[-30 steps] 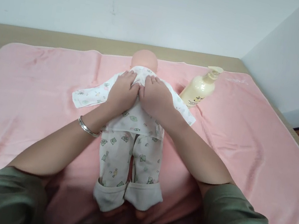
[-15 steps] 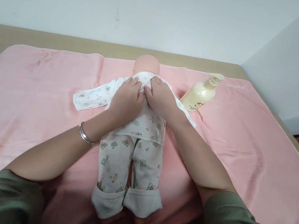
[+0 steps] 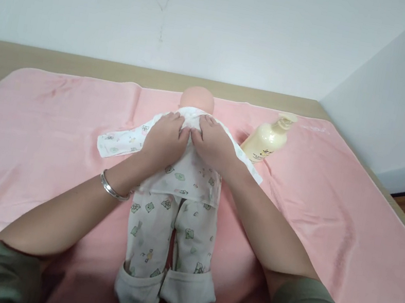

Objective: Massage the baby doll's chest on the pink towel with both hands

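A doll with a bare head (image 3: 197, 99) lies on a pink cloth, dressed in a white patterned top (image 3: 198, 177) and matching trousers (image 3: 193, 233) with turned-up cuffs. Its sleeves spread out to both sides. My left hand (image 3: 168, 137) lies on the upper left of the top, fingers stretched toward the doll's head. On the upper right of the top rests my right hand (image 3: 214, 143), also with its fingers extended. The two thumbs point toward each other and nearly meet at the middle. Neither hand grips anything visible.
A pale yellow pump bottle (image 3: 267, 139) leans beside the doll's right-hand sleeve. The pink cloth (image 3: 50, 145) covers most of the wooden table (image 3: 95, 69). A white wall rises behind the table, and another stands at the right.
The view has tilted up a little, so the scene sits lower. My hands have drawn slightly apart; the cloth folds between them near the collar look flatter.
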{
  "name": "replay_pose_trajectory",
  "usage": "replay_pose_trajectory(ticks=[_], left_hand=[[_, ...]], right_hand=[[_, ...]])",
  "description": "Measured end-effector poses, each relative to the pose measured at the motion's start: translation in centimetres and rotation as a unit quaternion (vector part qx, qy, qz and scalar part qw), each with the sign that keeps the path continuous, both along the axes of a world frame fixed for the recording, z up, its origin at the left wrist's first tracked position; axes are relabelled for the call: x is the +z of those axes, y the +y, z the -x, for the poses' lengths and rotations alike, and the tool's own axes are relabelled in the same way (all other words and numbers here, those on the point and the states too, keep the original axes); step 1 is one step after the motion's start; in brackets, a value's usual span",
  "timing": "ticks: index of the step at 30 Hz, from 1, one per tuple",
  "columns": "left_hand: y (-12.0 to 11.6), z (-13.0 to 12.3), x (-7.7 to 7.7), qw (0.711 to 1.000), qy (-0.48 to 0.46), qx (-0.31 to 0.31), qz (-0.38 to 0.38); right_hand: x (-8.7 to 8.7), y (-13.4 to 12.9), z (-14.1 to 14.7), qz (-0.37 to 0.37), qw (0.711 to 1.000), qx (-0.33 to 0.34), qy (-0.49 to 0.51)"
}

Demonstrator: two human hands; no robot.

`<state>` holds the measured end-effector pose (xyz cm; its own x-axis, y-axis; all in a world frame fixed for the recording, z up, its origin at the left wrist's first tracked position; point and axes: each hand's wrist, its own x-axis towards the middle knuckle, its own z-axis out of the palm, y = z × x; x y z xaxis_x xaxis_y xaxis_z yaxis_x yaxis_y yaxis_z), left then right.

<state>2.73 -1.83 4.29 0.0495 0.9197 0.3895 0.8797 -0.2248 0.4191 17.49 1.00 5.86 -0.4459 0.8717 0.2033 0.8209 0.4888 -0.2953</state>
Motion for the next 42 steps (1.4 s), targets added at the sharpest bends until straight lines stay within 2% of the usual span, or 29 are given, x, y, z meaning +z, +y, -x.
replay_pose_trajectory(ticks=[4,7,10,14,17,20,23,26,29,33,36,39,42], left_hand=[[-0.7,-0.6,0.0,0.999,0.019,-0.014,-0.023],[-0.2,-0.3,-0.3,1.000,-0.020,-0.016,0.005],[0.6,0.2,-0.8,0.998,-0.051,0.001,0.028],[1.1,0.6,-1.4,0.998,-0.062,-0.004,0.025],[1.1,0.5,-1.6,0.997,-0.075,0.001,0.022],[1.0,0.3,-1.7,0.994,-0.104,0.015,0.036],[0.8,0.2,-1.7,0.989,-0.138,0.022,0.042],[0.8,0.2,-1.8,0.987,-0.155,0.020,0.034],[0.7,0.3,-1.6,0.987,-0.157,0.019,0.032],[0.7,0.5,-1.3,0.984,-0.172,0.028,0.025],[0.9,0.8,-1.5,0.979,-0.201,0.029,0.013],[1.1,1.0,-1.9,0.977,-0.213,0.022,-0.005],[1.1,1.1,-2.0,0.977,-0.210,0.018,-0.016]], right_hand=[[-0.4,1.0,-0.1,0.000,1.000,-0.005,0.006],[-0.1,0.0,0.0,-0.014,1.000,-0.013,-0.012],[0.2,-1.7,0.2,-0.059,0.997,-0.008,-0.054],[0.4,-2.8,0.3,-0.098,0.993,0.017,-0.064],[0.4,-2.3,0.4,-0.048,0.998,0.010,-0.037],[0.1,-1.2,0.6,0.021,0.999,-0.026,0.002],[-0.7,-0.3,0.8,0.048,0.997,-0.051,0.035],[-0.8,-0.1,0.7,0.052,0.996,-0.048,0.055],[0.1,-0.5,0.3,0.045,0.995,-0.042,0.080],[1.4,-1.7,-0.1,-0.048,0.986,-0.035,0.158],[0.4,-2.0,0.3,-0.102,0.981,-0.018,0.166],[-1.3,-1.6,1.1,-0.081,0.990,0.004,0.111],[-1.6,-1.4,1.4,-0.064,0.994,0.010,0.084]])
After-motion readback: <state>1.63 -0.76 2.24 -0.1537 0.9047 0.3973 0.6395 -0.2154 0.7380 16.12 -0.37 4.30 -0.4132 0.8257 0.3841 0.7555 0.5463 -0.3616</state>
